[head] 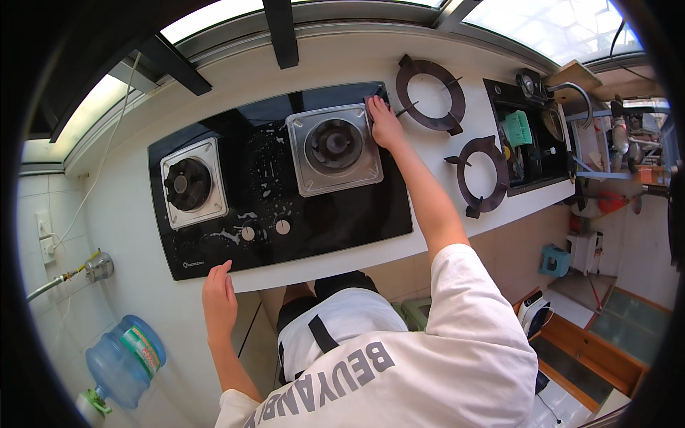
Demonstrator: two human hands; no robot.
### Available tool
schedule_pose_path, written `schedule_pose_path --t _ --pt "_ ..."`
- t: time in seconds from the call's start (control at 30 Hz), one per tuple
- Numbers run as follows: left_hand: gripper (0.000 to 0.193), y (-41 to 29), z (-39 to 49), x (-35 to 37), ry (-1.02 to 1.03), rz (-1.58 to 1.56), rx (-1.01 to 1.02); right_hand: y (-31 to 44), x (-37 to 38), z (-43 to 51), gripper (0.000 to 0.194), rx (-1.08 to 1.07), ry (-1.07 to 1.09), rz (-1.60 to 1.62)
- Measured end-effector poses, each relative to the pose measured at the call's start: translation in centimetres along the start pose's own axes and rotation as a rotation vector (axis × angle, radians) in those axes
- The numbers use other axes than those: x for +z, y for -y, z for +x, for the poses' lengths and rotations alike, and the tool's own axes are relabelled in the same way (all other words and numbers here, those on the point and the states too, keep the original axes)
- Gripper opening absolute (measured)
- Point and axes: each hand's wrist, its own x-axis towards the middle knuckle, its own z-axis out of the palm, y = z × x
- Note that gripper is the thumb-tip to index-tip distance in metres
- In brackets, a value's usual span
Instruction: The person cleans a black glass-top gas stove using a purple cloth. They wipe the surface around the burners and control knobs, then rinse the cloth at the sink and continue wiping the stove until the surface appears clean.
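Observation:
A black glass gas cooktop is set into the white countertop before me, with white suds on its middle. My right hand presses down at the far right corner, beside the square metal tray of the right burner. A dark edge of something, perhaps a cloth or pad, shows at its fingertips; the rest is hidden. Near the front left edge of the cooktop is my left hand, holding nothing, fingers a little apart. The left burner sits in its own tray. Two control knobs stand at the front.
Two ring-shaped pan supports, one farther back and one nearer, lie on the counter at right. Beyond them is a black sink with a green basket. A blue water bottle stands at left. Dark beams hang over the back.

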Motion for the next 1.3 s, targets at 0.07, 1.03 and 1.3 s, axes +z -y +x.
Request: schedule_pose_path --t 0.07,1.03,1.3 --pt "0.028 0.2 -1.2 -0.5 -0.016 -0.003 -0.055 1.2 -0.4 -4.3 0.066 -0.023 -0.017 0.062" --pt "0.031 16.7 -26.5 -8.4 -0.371 -0.499 -0.363 16.0 3.5 -30.0 0.083 0.21 -0.08 -0.134" --pt "0.03 15.5 -24.4 -8.3 -0.317 -0.696 -0.326 46.1 12.3 -25.6 0.083 -0.269 0.119 0.222"
